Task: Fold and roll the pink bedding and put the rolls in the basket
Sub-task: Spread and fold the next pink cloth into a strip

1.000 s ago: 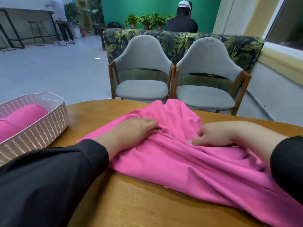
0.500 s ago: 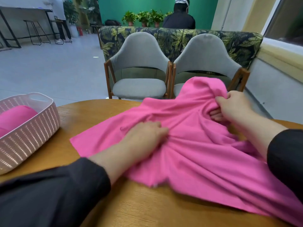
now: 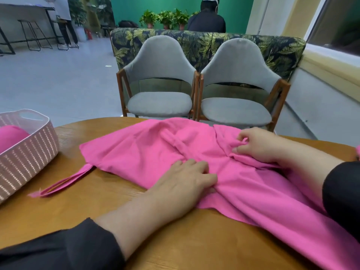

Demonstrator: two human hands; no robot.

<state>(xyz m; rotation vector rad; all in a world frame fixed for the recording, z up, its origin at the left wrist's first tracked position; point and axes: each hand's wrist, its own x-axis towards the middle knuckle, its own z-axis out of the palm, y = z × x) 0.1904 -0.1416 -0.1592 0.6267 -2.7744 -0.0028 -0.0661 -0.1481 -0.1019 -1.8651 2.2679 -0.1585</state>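
Bedding [image 3: 194, 152] lies spread and creased over the table [image 3: 97, 211], its long axis running from the far left corner toward the near right, where it leaves the view. Bare wood shows at the near left, between the cloth and the basket [image 3: 29, 152], which holds a roll [image 3: 11, 137] near the left rim. Left hand [image 3: 183, 182] presses flat, fingers straight, mid-cloth. Right hand [image 3: 257, 145] pinches a fold at the far right.

Café or lounge-type common room: round wooden table [image 3: 97, 221], two grey armchairs [image 3: 159, 78], leaf-print sofa [image 3: 194, 43], potted plants [image 3: 165, 18], bar stools [image 3: 33, 34] by high counter.
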